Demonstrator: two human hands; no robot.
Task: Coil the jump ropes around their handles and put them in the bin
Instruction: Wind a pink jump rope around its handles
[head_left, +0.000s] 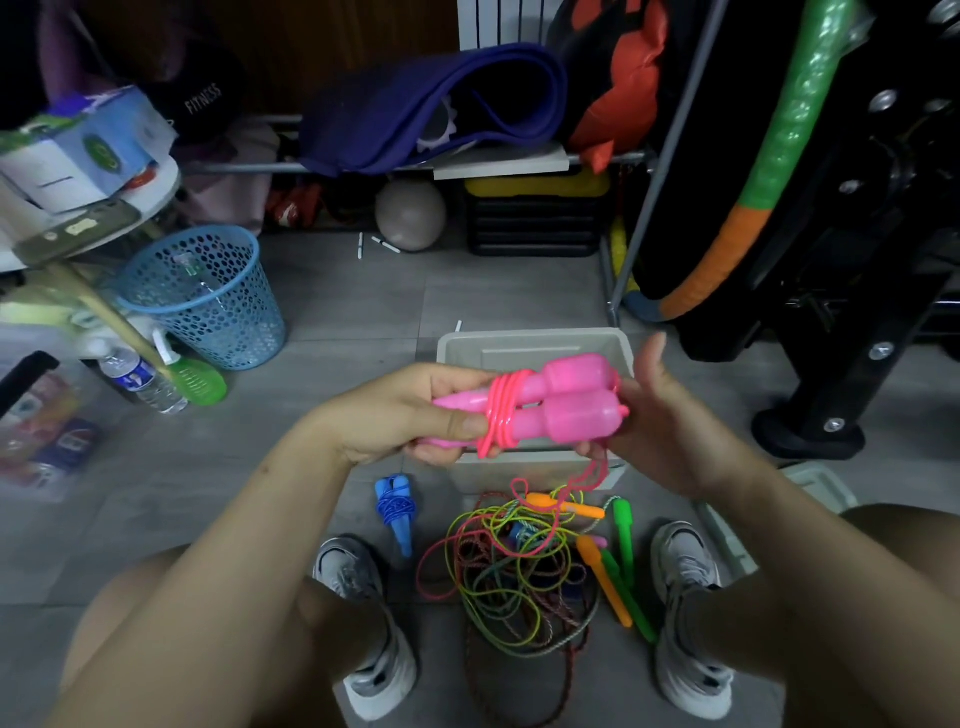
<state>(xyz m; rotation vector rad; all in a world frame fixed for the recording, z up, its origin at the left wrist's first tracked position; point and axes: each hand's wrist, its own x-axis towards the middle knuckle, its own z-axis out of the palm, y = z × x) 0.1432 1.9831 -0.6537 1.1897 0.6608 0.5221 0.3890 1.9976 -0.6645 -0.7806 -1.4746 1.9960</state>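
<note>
Pink handles (530, 410) are being held side by side over the bin (524, 343), long axis left-right, left hand (415, 410) fingers clamped on the narrow ends, right hand (660, 415) fingers loosely apart at the fat ends where pink rope (587, 478) is trailing down.

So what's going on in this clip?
A person is coiling a pink jump rope around its paired handles. The left hand grips the handles; the right hand sits at their fat ends, where the loose rope trails down. A wrapped blue rope lies on the floor beside a tangled pile. The bin is right behind the hands.
</note>
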